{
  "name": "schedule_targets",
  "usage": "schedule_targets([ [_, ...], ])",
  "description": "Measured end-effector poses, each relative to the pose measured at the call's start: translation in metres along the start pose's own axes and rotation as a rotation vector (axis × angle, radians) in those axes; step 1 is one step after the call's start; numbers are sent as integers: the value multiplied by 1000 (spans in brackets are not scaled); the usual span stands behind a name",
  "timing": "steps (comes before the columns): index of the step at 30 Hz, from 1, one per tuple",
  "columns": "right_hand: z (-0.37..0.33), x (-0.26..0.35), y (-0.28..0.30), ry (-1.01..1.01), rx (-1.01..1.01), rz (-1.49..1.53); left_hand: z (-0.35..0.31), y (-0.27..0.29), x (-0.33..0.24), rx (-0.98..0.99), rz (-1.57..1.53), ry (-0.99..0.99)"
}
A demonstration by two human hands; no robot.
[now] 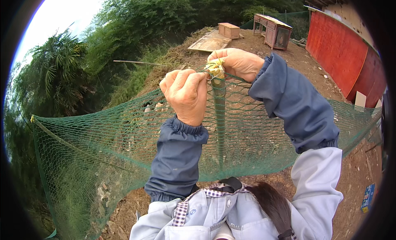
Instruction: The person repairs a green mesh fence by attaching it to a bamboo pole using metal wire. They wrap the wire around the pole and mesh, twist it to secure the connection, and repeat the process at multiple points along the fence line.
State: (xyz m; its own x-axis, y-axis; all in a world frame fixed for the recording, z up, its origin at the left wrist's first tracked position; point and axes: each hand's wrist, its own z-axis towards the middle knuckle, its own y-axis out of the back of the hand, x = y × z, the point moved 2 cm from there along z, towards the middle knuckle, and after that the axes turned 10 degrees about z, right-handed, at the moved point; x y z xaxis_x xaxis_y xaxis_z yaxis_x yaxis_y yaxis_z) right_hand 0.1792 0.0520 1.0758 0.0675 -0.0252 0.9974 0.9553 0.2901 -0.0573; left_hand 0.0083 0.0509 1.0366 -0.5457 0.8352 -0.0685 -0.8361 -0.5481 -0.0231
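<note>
A green net (173, 128) hangs across in front of me, drawn up to the top of an upright post (219, 116). Pale yellow strips of tie material (215, 68) are wrapped around the post's top. On the left side of the post top, my left hand (186, 95) is closed in a pinch; what its fingers hold is hidden behind the hand. My right hand (238, 63) reaches over from the right, its thumb and fingers pinched at the yellow tie. Both forearms wear dark blue sleeve covers.
A thinner pole (62, 137) props the net at the left. Beyond the net, a wooden box (229, 30) sits by a flat board (209, 41), near an old cabinet (277, 33). A red wall (336, 50) stands right; a blue carton (368, 197) lies on the ground.
</note>
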Motion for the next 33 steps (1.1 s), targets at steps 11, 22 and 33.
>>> schedule_targets([
  [11,1,6,2,-10,-52,27,20,2,-1,200,165,30],
  [22,2,2,2,106,48,128,30,0,1,306,107,-100],
  [33,0,4,3,89,-179,89,40,2,14,472,-376,169],
])
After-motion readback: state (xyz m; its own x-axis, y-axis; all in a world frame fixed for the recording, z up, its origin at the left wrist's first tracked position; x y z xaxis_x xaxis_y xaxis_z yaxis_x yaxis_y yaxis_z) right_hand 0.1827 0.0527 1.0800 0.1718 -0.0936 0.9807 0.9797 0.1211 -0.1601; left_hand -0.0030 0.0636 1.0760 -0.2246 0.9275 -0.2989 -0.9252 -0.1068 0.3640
